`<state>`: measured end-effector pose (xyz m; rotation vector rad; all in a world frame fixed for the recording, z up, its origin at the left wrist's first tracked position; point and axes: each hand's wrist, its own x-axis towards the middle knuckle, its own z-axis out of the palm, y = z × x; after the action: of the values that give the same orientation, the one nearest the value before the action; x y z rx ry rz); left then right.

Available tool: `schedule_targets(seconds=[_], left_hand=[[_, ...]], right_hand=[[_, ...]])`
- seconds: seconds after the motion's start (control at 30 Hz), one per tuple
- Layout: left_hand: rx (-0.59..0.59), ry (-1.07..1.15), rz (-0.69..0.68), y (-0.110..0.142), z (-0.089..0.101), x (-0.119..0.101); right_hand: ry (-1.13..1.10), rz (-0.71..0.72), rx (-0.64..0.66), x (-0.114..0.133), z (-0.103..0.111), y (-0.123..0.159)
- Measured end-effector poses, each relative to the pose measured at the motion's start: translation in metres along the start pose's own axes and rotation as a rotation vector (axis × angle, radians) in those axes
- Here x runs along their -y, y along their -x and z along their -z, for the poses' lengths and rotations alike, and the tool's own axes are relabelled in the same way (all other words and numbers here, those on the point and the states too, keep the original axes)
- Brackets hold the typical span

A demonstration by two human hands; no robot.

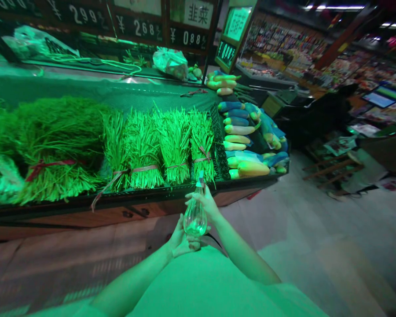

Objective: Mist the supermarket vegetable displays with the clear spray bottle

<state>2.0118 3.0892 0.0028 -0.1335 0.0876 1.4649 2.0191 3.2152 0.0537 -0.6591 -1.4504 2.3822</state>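
Note:
A clear, ribbed spray bottle (195,218) stands roughly upright between my hands, in front of my body. My left hand (180,241) cups it from below and at its left side. Higher up, my right hand (210,204) is closed around the neck, just under the spray head. Beyond the bottle, on the display stand, lie tied bundles of thin green stems (174,143). The nearest is the right-hand bundle (203,145), bound with a reddish tie. How much liquid the bottle holds is hard to make out.
A larger bundle of feathery greens (64,136) lies left. Right of a black crate wall (220,145) are pale radishes (253,169), some in blue wrapping. Price signs (188,26) hang above plastic bags (170,63). A wooden stool (333,169) stands right on the floor.

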Motion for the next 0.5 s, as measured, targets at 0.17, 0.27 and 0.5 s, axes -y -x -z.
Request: schedule_targets(seconds=[0.17,0.27,0.5], left_hand=[[-0.038,0.132,0.019,0.004,-0.006,-0.002],[-0.054,0.135,0.033,0.003,-0.006,-0.003],[-0.121,0.038,0.025,-0.005,-0.010,-0.006]], right_hand=[[-0.040,-0.051,-0.018,-0.013,0.005,-0.006],[-0.049,-0.057,-0.024,-0.016,0.007,-0.007],[-0.013,0.005,-0.073,-0.002,0.010,-0.002]])
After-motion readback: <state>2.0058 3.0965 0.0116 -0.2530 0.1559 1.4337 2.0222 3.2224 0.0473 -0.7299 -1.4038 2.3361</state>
